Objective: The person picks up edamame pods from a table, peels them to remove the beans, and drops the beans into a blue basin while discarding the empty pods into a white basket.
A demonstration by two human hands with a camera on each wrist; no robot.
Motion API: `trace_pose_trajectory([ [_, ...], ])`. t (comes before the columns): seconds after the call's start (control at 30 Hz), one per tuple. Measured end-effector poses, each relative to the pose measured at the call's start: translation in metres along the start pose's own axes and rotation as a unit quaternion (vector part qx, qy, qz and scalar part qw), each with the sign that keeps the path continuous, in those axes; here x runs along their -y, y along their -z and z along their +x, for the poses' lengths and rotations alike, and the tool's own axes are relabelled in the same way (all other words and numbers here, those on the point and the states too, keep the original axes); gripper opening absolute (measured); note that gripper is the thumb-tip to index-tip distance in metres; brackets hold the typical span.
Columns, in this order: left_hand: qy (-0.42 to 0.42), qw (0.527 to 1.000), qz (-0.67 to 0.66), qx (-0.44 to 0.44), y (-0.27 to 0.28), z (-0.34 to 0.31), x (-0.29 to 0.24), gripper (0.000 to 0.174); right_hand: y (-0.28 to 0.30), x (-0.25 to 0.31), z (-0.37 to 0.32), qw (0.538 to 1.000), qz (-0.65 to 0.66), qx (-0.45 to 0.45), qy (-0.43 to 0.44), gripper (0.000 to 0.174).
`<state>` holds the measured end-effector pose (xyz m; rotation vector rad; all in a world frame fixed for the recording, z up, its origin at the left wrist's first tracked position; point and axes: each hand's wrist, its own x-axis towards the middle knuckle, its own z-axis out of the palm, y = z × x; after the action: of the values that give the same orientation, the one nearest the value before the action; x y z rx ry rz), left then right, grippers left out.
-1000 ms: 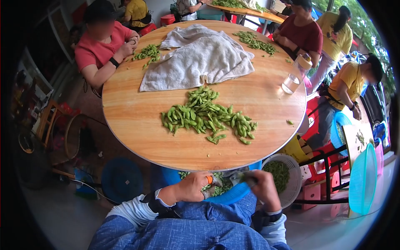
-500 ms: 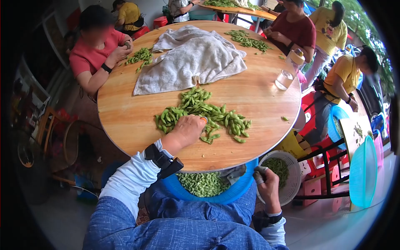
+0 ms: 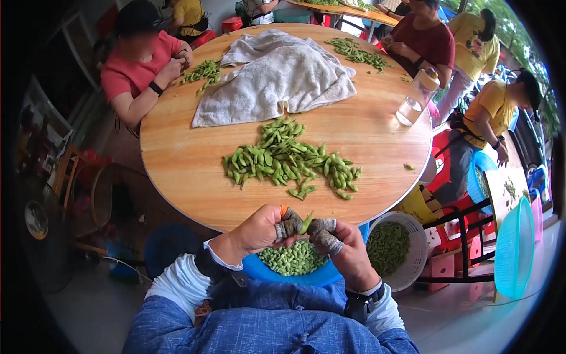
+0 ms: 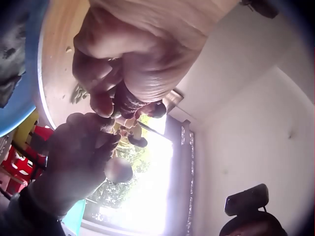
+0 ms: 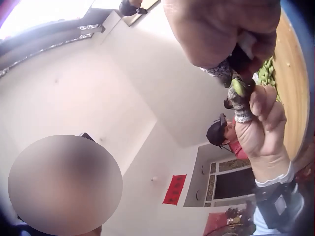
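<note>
Between both hands, above the basin, is a green soybean pod [image 3: 307, 222], also seen as a green pod [image 5: 238, 87] in the right wrist view. My left hand [image 3: 259, 232] pinches one end with thumb and forefinger, both wrapped in grey finger covers, an orange band beside them. From the other side my right hand [image 3: 349, 251], its thumb and finger also in grey covers, pinches the pod. Below them a blue basin [image 3: 259, 273] holds many shelled green beans [image 3: 293, 259]. On the tabletop just beyond lies a pile of pods [image 3: 280, 158].
The round wooden table [image 3: 188, 171] carries a crumpled grey-white towel [image 3: 283, 82] and a clear bottle [image 3: 413, 106]. At lower right, a white basket [image 3: 420, 259] holds green pods or husks. Other people sit around the table; a teal basket [image 3: 514, 251] stands at right.
My left hand reached from over the basin to the pod pile, then came back with a pod. My right hand moved from beside the white basket to meet it.
</note>
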<state>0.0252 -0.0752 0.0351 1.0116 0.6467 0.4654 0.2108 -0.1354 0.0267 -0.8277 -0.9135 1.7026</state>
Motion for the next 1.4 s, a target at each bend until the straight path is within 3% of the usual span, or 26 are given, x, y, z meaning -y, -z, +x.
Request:
trace_pose_trajectory([
  [0.1, 0.019, 1.0, 0.005, 0.014, -0.001, -0.002, 0.001, 0.018, -0.012, 0.003, -0.003, 0.999, -0.009, -0.039, -0.011, 0.022],
  [0.4, 0.016, 0.999, 0.043, 0.024, -0.005, -0.001, -0.001, 0.025, -0.006, -0.002, -0.006, 0.999, 0.007, -0.024, -0.035, 0.014],
  [0.87, 0.0, 0.997, 0.068, 0.033, -0.009, 0.0, -0.002, 0.027, -0.008, -0.001, -0.01, 0.999, -0.002, -0.034, -0.03, 0.017],
  [1.17, 0.035, 0.996, 0.067, 0.056, -0.005, 0.0, 0.003, 0.026, -0.004, -0.007, -0.01, 0.998, 0.012, -0.014, -0.058, 0.014],
  [1.4, 0.041, 0.998, 0.047, 0.026, -0.011, -0.001, -0.001, 0.024, -0.007, -0.001, -0.014, 0.997, 0.046, -0.027, -0.048, 0.021],
])
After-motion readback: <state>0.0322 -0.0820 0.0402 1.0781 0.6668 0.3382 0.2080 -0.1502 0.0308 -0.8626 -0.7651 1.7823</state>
